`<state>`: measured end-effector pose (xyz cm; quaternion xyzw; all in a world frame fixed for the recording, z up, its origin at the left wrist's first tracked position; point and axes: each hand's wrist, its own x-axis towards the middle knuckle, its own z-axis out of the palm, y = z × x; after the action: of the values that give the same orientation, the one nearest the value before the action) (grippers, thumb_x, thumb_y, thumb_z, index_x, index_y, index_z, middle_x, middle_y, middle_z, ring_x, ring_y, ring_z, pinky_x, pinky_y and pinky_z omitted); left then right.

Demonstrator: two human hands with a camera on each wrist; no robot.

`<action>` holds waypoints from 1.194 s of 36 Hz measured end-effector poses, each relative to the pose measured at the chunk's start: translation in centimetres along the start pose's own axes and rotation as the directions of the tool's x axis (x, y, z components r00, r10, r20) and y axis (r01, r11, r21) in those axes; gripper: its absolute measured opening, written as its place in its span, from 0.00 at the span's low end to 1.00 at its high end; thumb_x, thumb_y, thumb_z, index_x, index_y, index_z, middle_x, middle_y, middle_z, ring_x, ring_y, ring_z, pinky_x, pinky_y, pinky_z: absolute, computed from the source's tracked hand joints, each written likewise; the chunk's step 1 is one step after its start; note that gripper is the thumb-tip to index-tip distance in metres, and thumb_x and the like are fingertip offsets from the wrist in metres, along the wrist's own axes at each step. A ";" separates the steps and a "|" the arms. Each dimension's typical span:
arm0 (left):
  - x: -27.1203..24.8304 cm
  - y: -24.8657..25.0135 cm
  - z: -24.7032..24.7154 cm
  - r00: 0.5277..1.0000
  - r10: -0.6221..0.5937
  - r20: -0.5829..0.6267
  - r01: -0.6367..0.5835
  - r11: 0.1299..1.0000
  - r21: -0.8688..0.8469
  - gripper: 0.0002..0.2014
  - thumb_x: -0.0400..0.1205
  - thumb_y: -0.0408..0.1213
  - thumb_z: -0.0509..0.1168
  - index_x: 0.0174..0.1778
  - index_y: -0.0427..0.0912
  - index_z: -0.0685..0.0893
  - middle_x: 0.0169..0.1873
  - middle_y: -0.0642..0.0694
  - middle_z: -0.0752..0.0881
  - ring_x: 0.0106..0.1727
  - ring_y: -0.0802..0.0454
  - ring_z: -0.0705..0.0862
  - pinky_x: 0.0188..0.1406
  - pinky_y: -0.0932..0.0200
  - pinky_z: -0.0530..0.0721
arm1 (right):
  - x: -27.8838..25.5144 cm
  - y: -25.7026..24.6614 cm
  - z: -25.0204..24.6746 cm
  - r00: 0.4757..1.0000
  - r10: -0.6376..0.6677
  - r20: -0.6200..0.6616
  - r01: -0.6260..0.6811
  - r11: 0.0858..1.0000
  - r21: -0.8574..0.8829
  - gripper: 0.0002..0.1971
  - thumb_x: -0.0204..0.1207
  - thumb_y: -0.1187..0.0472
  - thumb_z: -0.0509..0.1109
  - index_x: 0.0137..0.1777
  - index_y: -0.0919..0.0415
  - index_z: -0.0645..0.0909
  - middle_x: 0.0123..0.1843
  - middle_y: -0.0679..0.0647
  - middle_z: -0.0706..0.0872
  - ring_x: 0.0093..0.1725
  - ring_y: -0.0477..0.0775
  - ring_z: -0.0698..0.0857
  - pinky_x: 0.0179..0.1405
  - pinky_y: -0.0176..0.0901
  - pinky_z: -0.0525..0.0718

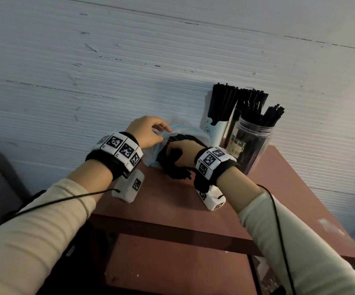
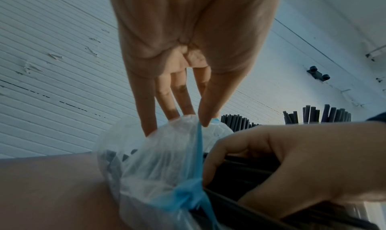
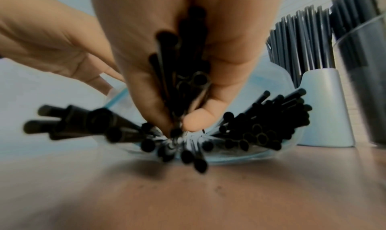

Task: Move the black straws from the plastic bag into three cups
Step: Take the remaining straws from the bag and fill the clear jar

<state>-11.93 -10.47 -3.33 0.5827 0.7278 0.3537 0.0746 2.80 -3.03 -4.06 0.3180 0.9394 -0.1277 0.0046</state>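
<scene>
Left hand (image 1: pixel 149 130) pinches plastic bag (image 2: pixel 158 164); right hand (image 1: pixel 183 153) grips black straws (image 3: pixel 188 85), fingers hidden.

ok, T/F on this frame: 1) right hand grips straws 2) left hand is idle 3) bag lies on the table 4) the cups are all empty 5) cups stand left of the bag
1) True: the right hand grips a bunch of black straws.
2) False: the left hand pinches the plastic bag.
3) True: it lies on the table.
4) False: the cups already hold straws.
5) False: they stand right of the bag.
</scene>
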 end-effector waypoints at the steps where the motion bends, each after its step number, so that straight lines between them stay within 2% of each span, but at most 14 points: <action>1: 0.0 -0.1 0.0 1.000 0.001 -0.001 -0.001 1.000 -0.004 0.16 0.76 0.28 0.72 0.51 0.54 0.89 0.57 0.53 0.88 0.54 0.57 0.84 0.47 0.66 0.77 | 0.0 0.0 0.0 1.000 -0.003 -0.019 0.003 1.000 -0.013 0.18 0.73 0.65 0.70 0.62 0.52 0.81 0.56 0.52 0.83 0.60 0.57 0.81 0.49 0.43 0.74; 6: -0.1 -0.3 0.2 1.000 0.002 -0.010 -0.002 1.000 -0.011 0.20 0.74 0.26 0.67 0.47 0.60 0.88 0.55 0.54 0.89 0.52 0.58 0.85 0.59 0.59 0.82 | -0.5 0.2 -0.6 0.996 -0.019 -0.090 0.015 0.999 -0.044 0.20 0.77 0.62 0.68 0.69 0.50 0.79 0.69 0.51 0.80 0.69 0.54 0.76 0.66 0.43 0.73; 12: -0.2 -0.6 0.6 1.000 -0.006 -0.004 0.006 1.000 0.001 0.24 0.71 0.28 0.68 0.39 0.71 0.83 0.51 0.58 0.89 0.51 0.58 0.87 0.60 0.51 0.85 | -1.2 1.0 -0.7 0.988 0.016 -0.151 0.000 0.995 0.103 0.21 0.74 0.64 0.71 0.65 0.47 0.83 0.64 0.50 0.83 0.62 0.50 0.80 0.52 0.35 0.75; 15: -0.1 -0.8 0.7 1.000 0.010 0.015 -0.010 1.000 0.002 0.24 0.72 0.29 0.69 0.39 0.72 0.82 0.53 0.58 0.89 0.53 0.59 0.87 0.61 0.50 0.84 | -1.6 1.2 -0.9 0.988 0.013 -0.155 0.005 0.993 0.116 0.21 0.72 0.65 0.72 0.63 0.46 0.84 0.59 0.49 0.84 0.55 0.48 0.80 0.50 0.36 0.77; 19: -0.7 -0.3 0.9 0.990 0.053 0.130 -0.047 0.998 -0.045 0.21 0.76 0.27 0.69 0.55 0.62 0.84 0.65 0.49 0.85 0.66 0.51 0.82 0.70 0.49 0.78 | -3.1 2.0 -1.5 0.988 0.002 -0.157 0.024 0.986 0.166 0.20 0.69 0.69 0.73 0.59 0.49 0.86 0.50 0.48 0.82 0.49 0.48 0.80 0.41 0.31 0.77; 22: -1.3 0.3 0.9 0.993 0.081 0.088 -0.081 0.997 -0.002 0.22 0.76 0.33 0.73 0.66 0.51 0.83 0.70 0.48 0.79 0.71 0.52 0.76 0.65 0.64 0.70 | -5.1 2.8 -2.4 0.990 -0.007 -0.142 0.031 0.986 0.166 0.20 0.68 0.69 0.73 0.58 0.49 0.86 0.47 0.47 0.80 0.43 0.45 0.78 0.35 0.27 0.76; 26: -2.3 3.3 0.9 0.966 0.259 0.016 -0.260 0.965 0.042 0.29 0.72 0.34 0.76 0.70 0.47 0.79 0.69 0.48 0.77 0.70 0.53 0.75 0.57 0.72 0.64 | -7.8 3.7 -3.4 0.993 -0.011 -0.117 0.029 0.988 0.152 0.19 0.68 0.65 0.75 0.56 0.44 0.86 0.50 0.48 0.82 0.46 0.48 0.82 0.48 0.40 0.84; 28: -2.6 5.1 1.5 0.946 0.302 0.117 -0.309 0.950 0.039 0.34 0.70 0.35 0.78 0.73 0.46 0.76 0.70 0.48 0.77 0.69 0.53 0.76 0.60 0.68 0.69 | -9.0 4.1 -3.8 0.994 -0.017 -0.104 0.032 0.989 0.143 0.20 0.68 0.65 0.74 0.56 0.43 0.86 0.51 0.47 0.82 0.45 0.47 0.82 0.46 0.37 0.82; 31: -2.4 7.2 3.2 0.901 0.334 0.278 -0.371 0.924 0.092 0.41 0.62 0.41 0.82 0.72 0.50 0.75 0.66 0.49 0.81 0.65 0.50 0.80 0.65 0.53 0.79 | -10.5 4.5 -4.4 0.996 -0.029 -0.089 0.039 0.993 0.110 0.20 0.68 0.64 0.73 0.56 0.40 0.86 0.51 0.46 0.82 0.44 0.46 0.82 0.42 0.31 0.78; 34: -2.4 9.3 4.6 0.868 0.354 0.347 -0.431 0.885 0.176 0.33 0.63 0.43 0.81 0.64 0.50 0.79 0.57 0.52 0.84 0.59 0.53 0.80 0.58 0.56 0.79 | -12.3 4.7 -5.0 0.992 -0.070 -0.106 0.082 0.990 0.118 0.21 0.67 0.62 0.75 0.55 0.36 0.85 0.51 0.46 0.85 0.45 0.43 0.84 0.48 0.36 0.82; 36: -2.6 10.4 5.2 0.862 0.372 0.344 -0.462 0.856 0.232 0.25 0.67 0.42 0.78 0.59 0.49 0.81 0.52 0.52 0.85 0.55 0.52 0.81 0.51 0.59 0.76 | -13.6 4.8 -5.4 0.985 -0.102 -0.139 0.120 0.984 0.129 0.19 0.69 0.62 0.76 0.56 0.39 0.86 0.51 0.44 0.86 0.43 0.36 0.83 0.46 0.27 0.79; 38: -2.9 11.2 5.7 0.866 0.394 0.308 -0.481 0.826 0.295 0.16 0.71 0.42 0.74 0.54 0.48 0.84 0.48 0.51 0.87 0.52 0.49 0.84 0.49 0.55 0.80 | -14.9 5.0 -5.8 0.980 -0.109 -0.166 0.133 0.981 0.139 0.18 0.71 0.63 0.76 0.58 0.43 0.86 0.50 0.44 0.87 0.39 0.34 0.83 0.40 0.20 0.77; 40: -3.0 11.7 6.1 0.881 0.397 0.258 -0.464 0.831 0.306 0.09 0.74 0.41 0.69 0.50 0.46 0.85 0.44 0.48 0.89 0.48 0.45 0.86 0.47 0.49 0.83 | -16.1 5.3 -6.2 0.976 -0.112 -0.185 0.144 0.974 0.174 0.19 0.73 0.62 0.76 0.61 0.41 0.85 0.48 0.47 0.89 0.38 0.40 0.85 0.38 0.26 0.81; 43: -3.1 12.4 6.2 0.898 0.382 0.219 -0.433 0.856 0.283 0.10 0.79 0.49 0.68 0.47 0.46 0.85 0.38 0.50 0.87 0.45 0.47 0.87 0.48 0.50 0.83 | -17.6 5.9 -7.1 0.939 -0.121 -0.322 0.182 0.969 0.166 0.20 0.75 0.57 0.75 0.66 0.40 0.82 0.54 0.47 0.89 0.49 0.43 0.86 0.53 0.34 0.82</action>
<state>2.10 -9.69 -1.41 0.7536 0.6277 0.1905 -0.0427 20.88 -7.30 3.02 0.2592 0.9334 -0.1668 -0.1834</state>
